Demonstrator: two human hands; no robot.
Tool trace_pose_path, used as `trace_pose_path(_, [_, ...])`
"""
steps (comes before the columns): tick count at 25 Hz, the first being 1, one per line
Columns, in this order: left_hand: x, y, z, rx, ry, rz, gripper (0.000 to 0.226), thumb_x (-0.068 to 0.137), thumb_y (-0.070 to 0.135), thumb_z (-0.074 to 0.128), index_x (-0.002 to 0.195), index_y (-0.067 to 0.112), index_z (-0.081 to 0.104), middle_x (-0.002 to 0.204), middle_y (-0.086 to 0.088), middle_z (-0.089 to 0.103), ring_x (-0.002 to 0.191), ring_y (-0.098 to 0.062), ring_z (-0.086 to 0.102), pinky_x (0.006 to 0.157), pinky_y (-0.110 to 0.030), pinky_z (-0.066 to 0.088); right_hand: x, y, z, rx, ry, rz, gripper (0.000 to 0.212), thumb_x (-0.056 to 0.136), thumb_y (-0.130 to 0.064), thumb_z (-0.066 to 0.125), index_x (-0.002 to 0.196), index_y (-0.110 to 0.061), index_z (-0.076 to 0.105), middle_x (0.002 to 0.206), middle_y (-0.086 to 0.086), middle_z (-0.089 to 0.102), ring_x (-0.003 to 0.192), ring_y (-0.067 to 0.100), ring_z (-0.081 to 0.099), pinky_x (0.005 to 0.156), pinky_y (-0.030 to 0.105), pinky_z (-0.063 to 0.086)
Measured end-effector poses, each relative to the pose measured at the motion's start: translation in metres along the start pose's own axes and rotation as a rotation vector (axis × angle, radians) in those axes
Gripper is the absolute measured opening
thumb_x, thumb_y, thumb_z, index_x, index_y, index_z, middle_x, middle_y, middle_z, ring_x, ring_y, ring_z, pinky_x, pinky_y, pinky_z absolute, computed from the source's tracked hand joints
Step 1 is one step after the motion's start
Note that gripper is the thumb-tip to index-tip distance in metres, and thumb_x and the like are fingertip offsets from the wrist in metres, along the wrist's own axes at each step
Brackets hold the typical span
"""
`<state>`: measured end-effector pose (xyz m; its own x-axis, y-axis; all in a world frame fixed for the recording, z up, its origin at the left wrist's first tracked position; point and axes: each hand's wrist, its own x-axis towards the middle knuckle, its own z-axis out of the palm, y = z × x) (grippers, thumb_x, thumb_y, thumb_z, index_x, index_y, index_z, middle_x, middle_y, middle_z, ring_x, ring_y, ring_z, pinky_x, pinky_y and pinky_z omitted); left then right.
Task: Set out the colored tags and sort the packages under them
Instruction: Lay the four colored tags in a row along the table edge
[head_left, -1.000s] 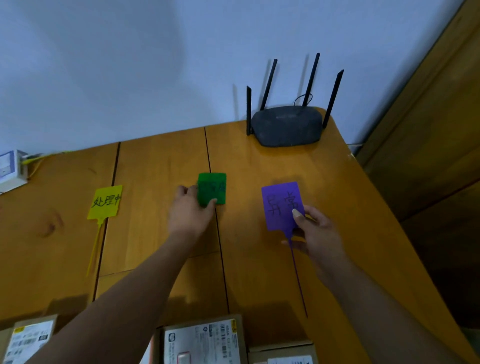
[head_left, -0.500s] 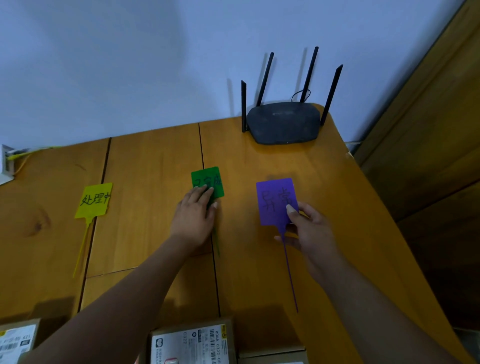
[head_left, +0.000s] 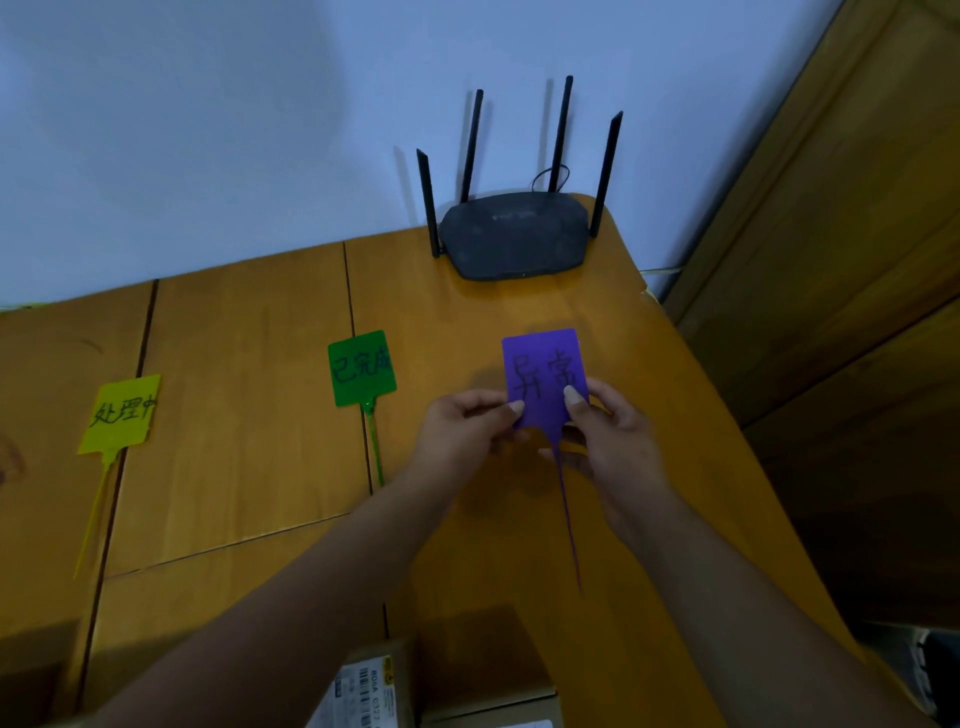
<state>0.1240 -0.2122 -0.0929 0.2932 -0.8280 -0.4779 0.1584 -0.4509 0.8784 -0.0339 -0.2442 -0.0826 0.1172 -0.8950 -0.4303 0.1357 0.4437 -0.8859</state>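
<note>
Three colored tags with handwritten characters are spread across the wooden table (head_left: 249, 467). The yellow tag (head_left: 120, 414) lies at the left, its long tail pointing toward me. The green tag (head_left: 361, 368) lies in the middle with nothing touching it. The purple tag (head_left: 543, 371) is at the right, pinched at its lower corners by both hands: my left hand (head_left: 462, 431) on its left edge, my right hand (head_left: 608, 431) on its right edge. Its thin tail hangs down between my forearms. Cardboard packages (head_left: 374, 686) with printed labels sit at the near edge, partly hidden by my arms.
A black router (head_left: 514, 234) with several upright antennas stands at the table's back right, against the pale wall. The table's right edge runs diagonally beside a brown wooden panel (head_left: 831, 312). Dark seams split the tabletop into planks.
My left hand has let go of the green tag and moved right onto the purple tag. Both hands now hold the purple tag. The view has shifted to the right.
</note>
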Motion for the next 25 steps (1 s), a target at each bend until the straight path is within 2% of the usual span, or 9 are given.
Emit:
trace_pose_path(3, [0.024,0.012,0.020,-0.069,0.064,-0.018,0.020,0.096,0.006,0.073,0.111,-0.007,0.071,0.076,-0.014,0.073,0.050,-0.008,0.067,0.052,-0.018,0.054,0.003,-0.002,-0.018,-0.004,0.044,0.003,0.047,0.100,-0.020,0.070,0.144,-0.027,0.055,0.114,0.015,0.077,0.092,0.022,0.075,0.078,0.051,0.066])
trace_pose_path(5, [0.043,0.020,0.031,-0.059,0.101,-0.026,0.019,0.096,0.006,0.073,0.110,-0.005,0.068,0.073,-0.015,0.072,0.048,-0.008,0.067,0.052,-0.018,0.055,0.003,0.003,-0.028,-0.017,0.067,0.028,0.058,0.100,-0.016,0.070,0.152,-0.024,0.048,0.123,0.016,0.074,0.088,0.022,0.073,0.087,0.061,0.062])
trace_pose_path(8, [0.067,0.028,0.041,0.006,0.163,-0.052,0.011,0.095,0.006,0.074,0.104,0.002,0.068,0.081,-0.015,0.075,0.053,-0.011,0.071,0.053,-0.020,0.057,0.004,0.015,-0.039,0.061,0.091,0.076,0.057,0.100,-0.007,0.067,0.153,-0.016,0.046,0.121,0.017,0.070,0.083,0.021,0.068,0.083,0.051,0.062])
trace_pose_path(12, [0.086,0.019,0.035,0.259,0.250,-0.052,0.023,0.096,0.016,0.074,0.114,0.002,0.072,0.088,-0.013,0.076,0.061,-0.016,0.072,0.058,-0.026,0.060,0.007,0.030,-0.044,0.104,0.085,0.156,0.050,0.099,-0.003,0.066,0.146,-0.013,0.052,0.107,0.015,0.069,0.082,0.020,0.068,0.078,0.033,0.061])
trace_pose_path(14, [0.087,0.013,0.027,0.496,0.267,0.026,0.027,0.096,0.030,0.073,0.112,0.008,0.077,0.091,-0.012,0.079,0.079,-0.026,0.077,0.073,-0.037,0.064,0.009,0.036,-0.044,0.106,0.082,0.187,0.047,0.098,-0.003,0.067,0.142,-0.013,0.055,0.109,0.017,0.070,0.087,0.021,0.069,0.079,0.030,0.060])
trace_pose_path(16, [0.080,0.010,0.021,0.583,0.266,0.091,0.033,0.095,0.038,0.072,0.116,0.013,0.078,0.103,-0.012,0.080,0.096,-0.032,0.076,0.086,-0.045,0.063,0.009,0.039,-0.043,0.057,0.087,0.187,0.043,0.098,-0.005,0.068,0.138,-0.016,0.058,0.110,0.015,0.071,0.093,0.019,0.070,0.081,0.028,0.058])
trace_pose_path(20, [0.062,0.003,0.013,0.570,0.222,0.151,0.036,0.097,0.033,0.070,0.127,0.013,0.072,0.106,-0.013,0.080,0.098,-0.034,0.075,0.088,-0.046,0.061,0.003,0.041,-0.041,-0.305,0.085,0.098,0.046,0.098,-0.013,0.070,0.142,-0.016,0.058,0.114,0.006,0.073,0.103,0.021,0.066,0.100,0.047,0.053])
trace_pose_path(22, [0.047,-0.001,0.005,0.563,0.211,0.168,0.030,0.096,0.031,0.071,0.121,0.015,0.075,0.100,-0.009,0.079,0.090,-0.029,0.075,0.079,-0.039,0.061,-0.003,0.038,-0.038,-0.426,0.090,0.070,0.044,0.097,-0.016,0.071,0.140,-0.019,0.059,0.117,0.005,0.075,0.103,0.023,0.066,0.098,0.047,0.053])
trace_pose_path(25, [0.010,-0.007,-0.012,0.553,0.163,0.188,0.018,0.095,0.030,0.073,0.111,0.021,0.075,0.093,-0.002,0.076,0.082,-0.023,0.073,0.063,-0.025,0.051,-0.019,0.026,-0.028,-0.516,0.084,0.056,0.038,0.096,-0.018,0.071,0.134,-0.018,0.064,0.102,0.001,0.074,0.082,0.018,0.065,0.072,0.032,0.049])
